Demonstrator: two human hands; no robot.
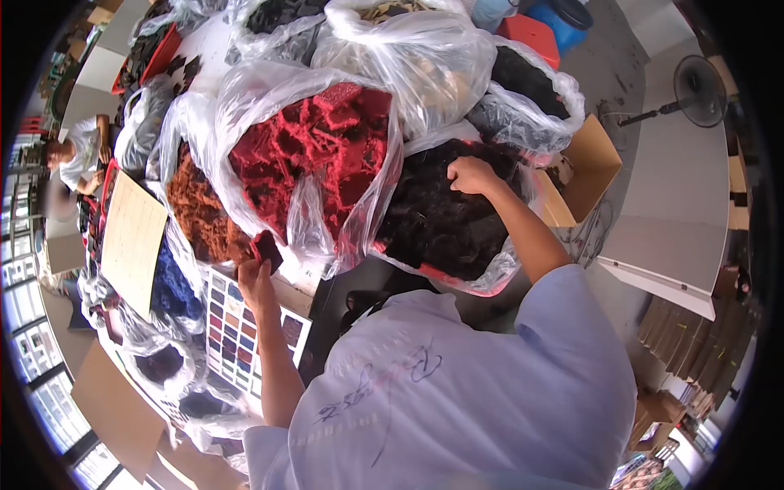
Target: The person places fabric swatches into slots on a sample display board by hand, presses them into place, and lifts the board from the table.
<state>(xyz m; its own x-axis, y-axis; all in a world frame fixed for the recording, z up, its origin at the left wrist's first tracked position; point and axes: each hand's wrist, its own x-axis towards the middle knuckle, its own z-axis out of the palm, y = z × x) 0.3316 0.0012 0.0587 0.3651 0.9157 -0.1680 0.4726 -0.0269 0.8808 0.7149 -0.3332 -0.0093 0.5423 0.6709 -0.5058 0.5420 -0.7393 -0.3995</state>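
My left hand is closed around a small dark-red fuzzy piece, held up at the near edge of the bags. Just beyond it, a clear plastic bag of bright red fuzzy pieces stands wide open. Rust-brown fuzzy pieces fill the bag to the left of that. My right hand reaches over an open bag of black fuzzy pieces, its fingers curled in. Whatever those fingers hold, if anything, is hidden.
A swatch chart lies below my left hand. Left of it are a light board and blue pieces. A cardboard box and a pedestal fan stand at right. Another person sits at far left.
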